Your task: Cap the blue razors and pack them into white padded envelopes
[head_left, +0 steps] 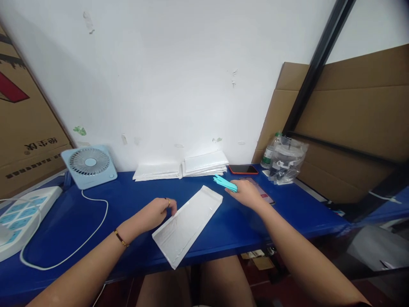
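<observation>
A white padded envelope [188, 224] lies slantwise on the blue table [128, 204], its near end over the front edge. My left hand [158, 213], with a ring and a wrist bracelet, rests at the envelope's left edge, fingers curled loosely on it. My right hand [244, 194] is beyond the envelope's far right corner and pinches a small bundle of turquoise strips [225, 183]. Under that hand lies a phone or card with a red patch [265, 195].
Two stacks of white envelopes [180, 169] sit against the wall. A light blue fan [89, 165] with a white cable stands at left beside a power strip [19, 215]. A red-edged phone [243, 169], a plastic bag with a bottle [284, 160] and cardboard are at right.
</observation>
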### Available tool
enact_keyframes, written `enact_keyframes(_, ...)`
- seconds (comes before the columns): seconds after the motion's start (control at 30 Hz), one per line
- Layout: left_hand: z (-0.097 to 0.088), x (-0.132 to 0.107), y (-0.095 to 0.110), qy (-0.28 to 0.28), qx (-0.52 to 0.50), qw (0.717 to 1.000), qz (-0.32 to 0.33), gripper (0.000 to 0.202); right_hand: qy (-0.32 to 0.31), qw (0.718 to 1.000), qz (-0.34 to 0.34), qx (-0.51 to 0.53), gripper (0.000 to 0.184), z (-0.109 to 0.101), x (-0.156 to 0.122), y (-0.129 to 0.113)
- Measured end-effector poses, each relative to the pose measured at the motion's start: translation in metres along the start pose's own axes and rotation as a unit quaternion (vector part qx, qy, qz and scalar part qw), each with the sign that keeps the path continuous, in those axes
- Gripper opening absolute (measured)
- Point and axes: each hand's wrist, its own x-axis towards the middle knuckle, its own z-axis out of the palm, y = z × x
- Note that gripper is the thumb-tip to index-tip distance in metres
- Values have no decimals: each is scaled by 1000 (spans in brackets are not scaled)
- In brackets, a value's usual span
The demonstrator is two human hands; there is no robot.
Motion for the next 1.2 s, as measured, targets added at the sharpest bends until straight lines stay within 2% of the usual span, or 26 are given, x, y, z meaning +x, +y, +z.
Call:
enact_keyframes(0.03, 5, 5, 8, 47, 12, 998, -45, 28, -2, 1000, 2, -29, 25, 1, 1, 1)
enact_keyframes(0.07, 12, 11, 18, 78, 30, 993, -83, 42, -4, 998, 3, -60, 24, 2, 2, 2)
enact_keyframes(0.1, 20, 17, 29, 95, 53, 988, -107, 65, -9, 996, 2, -89, 22, 3, 4, 3)
enact_keyframes(0.17, 38, 30, 49, 91, 116, 976, -157, 99, -22, 990, -6, -137, 19, 4, 7, 4)
enact_keyframes(0.2, 46, 37, 56, 76, 138, 972, -177, 108, -28, 987, -14, -155, 18, 4, 9, 5)
enact_keyframes(0.3, 58, 53, 61, 62, 149, 971, -176, 102, -40, 979, -39, -194, 17, 5, 12, 7)
enact_keyframes(0.43, 52, 58, 49, 94, 150, 978, -109, 88, -49, 972, -62, -223, 16, 4, 12, 13)
enact_keyframes(0.6, 46, 55, 40, 112, 95, 988, -43, 81, -40, 965, -95, -241, 16, 2, 11, 17)
enact_keyframes(0.8, 50, 62, 44, 117, 60, 991, -26, 72, -8, 955, -165, -245, 18, -9, 11, -10)
enact_keyframes(0.93, 54, 65, 50, 117, 68, 991, -9, 67, -44, 955, -183, -229, 17, -20, 15, -35)
enact_keyframes(1.0, 57, 67, 55, 115, 83, 990, -22, 70, -71, 955, -181, -225, 15, -24, 17, -46)
enact_keyframes(1.1, 60, 70, 63, 139, 126, 981, -56, 81, -96, 954, -190, -209, 45, -23, 18, -62)
enact_keyframes(1.13, 61, 72, 65, 150, 141, 976, -65, 78, -101, 956, -192, -197, 53, -22, 18, -67)
enact_keyframes(1.2, 62, 74, 66, 158, 158, 972, -68, 60, -113, 962, -189, -164, 58, -21, 18, -72)
